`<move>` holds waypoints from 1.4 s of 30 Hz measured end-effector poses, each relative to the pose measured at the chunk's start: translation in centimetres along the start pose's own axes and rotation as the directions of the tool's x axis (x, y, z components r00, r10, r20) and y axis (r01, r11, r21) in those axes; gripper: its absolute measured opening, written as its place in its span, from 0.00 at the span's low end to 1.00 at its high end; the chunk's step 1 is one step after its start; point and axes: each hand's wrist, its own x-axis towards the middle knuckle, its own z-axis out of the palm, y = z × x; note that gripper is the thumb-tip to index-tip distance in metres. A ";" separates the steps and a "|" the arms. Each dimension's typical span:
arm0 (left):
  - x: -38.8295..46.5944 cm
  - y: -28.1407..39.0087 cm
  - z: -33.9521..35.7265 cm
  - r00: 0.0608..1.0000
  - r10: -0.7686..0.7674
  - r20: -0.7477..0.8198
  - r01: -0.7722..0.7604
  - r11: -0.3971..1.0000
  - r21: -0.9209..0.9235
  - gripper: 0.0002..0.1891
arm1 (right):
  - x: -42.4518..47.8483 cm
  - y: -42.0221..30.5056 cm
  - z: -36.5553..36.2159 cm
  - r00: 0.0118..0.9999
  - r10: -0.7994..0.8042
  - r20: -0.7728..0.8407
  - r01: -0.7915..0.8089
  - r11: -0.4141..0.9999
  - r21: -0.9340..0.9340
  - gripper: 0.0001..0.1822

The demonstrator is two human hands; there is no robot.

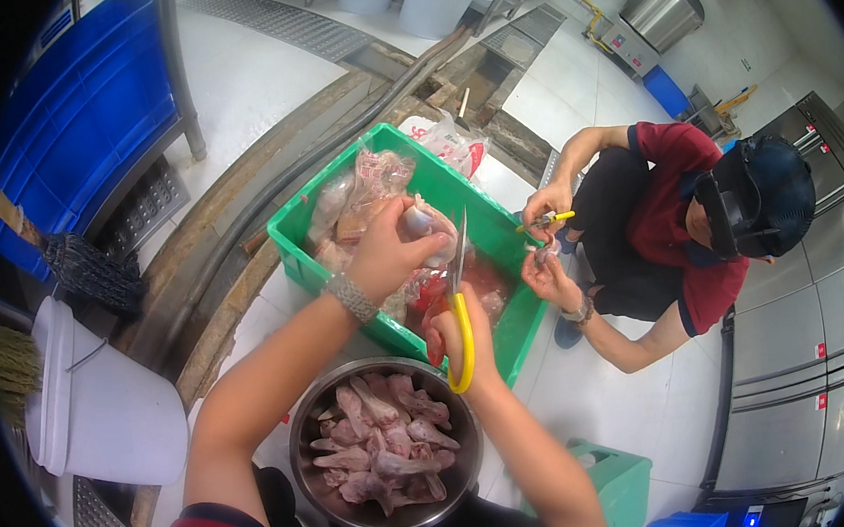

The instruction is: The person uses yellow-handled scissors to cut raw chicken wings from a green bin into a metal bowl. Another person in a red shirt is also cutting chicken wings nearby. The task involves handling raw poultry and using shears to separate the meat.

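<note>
Over a green plastic crate (526, 357), my left hand (384, 255) holds a pale piece of raw poultry (430, 226) between thumb and fingers. My right hand (473, 330) is closed round the yellow handle of a pair of scissors (462, 343); the blades point up beside the poultry piece and look nearly closed. Plastic bags of meat (370, 185) and reddish liquid lie in the crate. Below it, a round steel bowl (302, 455) holds many raw poultry pieces (385, 447), perhaps necks or heads.
A co-worker (660, 227) squats at the right, holding yellow-handled scissors and a small meat piece. A white bucket (110, 396) and a mop (91, 270) are at the left. An open floor drain (481, 77) runs behind the crate. A green stool (614, 480) stands lower right.
</note>
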 end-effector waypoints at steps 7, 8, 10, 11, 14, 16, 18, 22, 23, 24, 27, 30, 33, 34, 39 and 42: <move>-0.5 1.0 0.0 0.997 0.031 0.073 -0.034 0.999 0.038 0.22 | 0.4 0.0 0.1 0.999 -0.034 -0.006 0.034 0.999 -0.041 0.17; -0.6 1.0 -0.1 0.997 0.029 0.078 -0.034 0.998 0.055 0.22 | 0.4 0.1 0.1 0.999 -0.047 -0.002 0.047 0.997 -0.054 0.17; -0.6 1.1 -0.1 0.996 0.024 0.089 -0.032 0.995 0.089 0.22 | 0.3 -0.2 0.0 0.999 -0.053 0.000 0.052 0.995 -0.079 0.18; -0.5 1.0 -0.2 0.995 0.025 0.097 -0.033 0.995 0.089 0.22 | 0.2 -0.3 0.0 0.998 -0.055 0.001 0.055 0.994 -0.092 0.18; -0.2 0.7 -0.2 0.992 0.019 0.122 -0.030 0.996 0.087 0.23 | 0.2 -0.1 -0.5 0.999 -0.039 0.012 0.040 0.994 -0.099 0.18; -0.1 0.6 -0.4 0.992 -0.003 0.127 -0.009 0.996 0.093 0.23 | 0.2 0.0 -0.5 0.999 -0.054 -0.001 0.053 0.990 -0.128 0.17; 0.0 0.3 -0.5 0.993 0.014 0.121 -0.027 0.994 0.108 0.23 | 0.2 0.1 -0.5 0.998 -0.062 -0.016 0.059 0.988 -0.140 0.16; -0.1 0.6 -0.4 0.989 -0.007 0.148 -0.005 0.997 0.081 0.24 | 0.1 0.2 -0.5 0.998 -0.060 -0.018 0.057 0.993 -0.103 0.15; -0.1 0.4 -0.4 0.989 -0.002 0.149 -0.017 0.992 0.122 0.25 | 0.1 0.1 -0.4 0.998 -0.059 -0.011 0.057 0.995 -0.087 0.15; -0.1 0.2 -0.5 0.989 0.004 0.150 -0.029 0.986 0.163 0.25 | 0.1 0.0 -0.4 0.998 -0.063 -0.011 0.062 0.994 -0.088 0.15; -0.1 0.2 -0.5 0.988 -0.011 0.154 -0.018 0.982 0.188 0.25 | 0.2 -0.1 -0.6 0.997 -0.071 -0.009 0.070 0.992 -0.108 0.15; -0.4 1.3 -0.3 0.988 -0.066 0.137 0.055 0.995 0.087 0.23 | 0.3 0.2 -1.0 0.998 -0.061 -0.010 0.059 0.989 -0.135 0.14; -0.1 1.3 -0.4 0.990 -0.113 0.089 0.110 0.993 0.033 0.20 | 0.3 0.3 -1.0 0.999 -0.038 -0.007 0.037 0.991 -0.125 0.15; -0.1 1.2 -0.5 0.990 -0.125 0.068 0.123 0.992 0.030 0.19 | 0.3 0.3 -0.9 0.999 -0.034 -0.001 0.033 0.991 -0.128 0.15; -0.3 1.3 -0.4 0.988 -0.075 0.133 0.069 0.996 0.053 0.16 | 0.2 -0.2 -0.4 1.000 -0.031 0.001 0.031 0.995 -0.090 0.15; -0.3 1.2 -0.2 0.990 -0.055 0.133 0.048 0.997 0.057 0.15 | 0.4 0.1 -0.5 0.999 -0.036 0.005 0.037 0.995 -0.088 0.15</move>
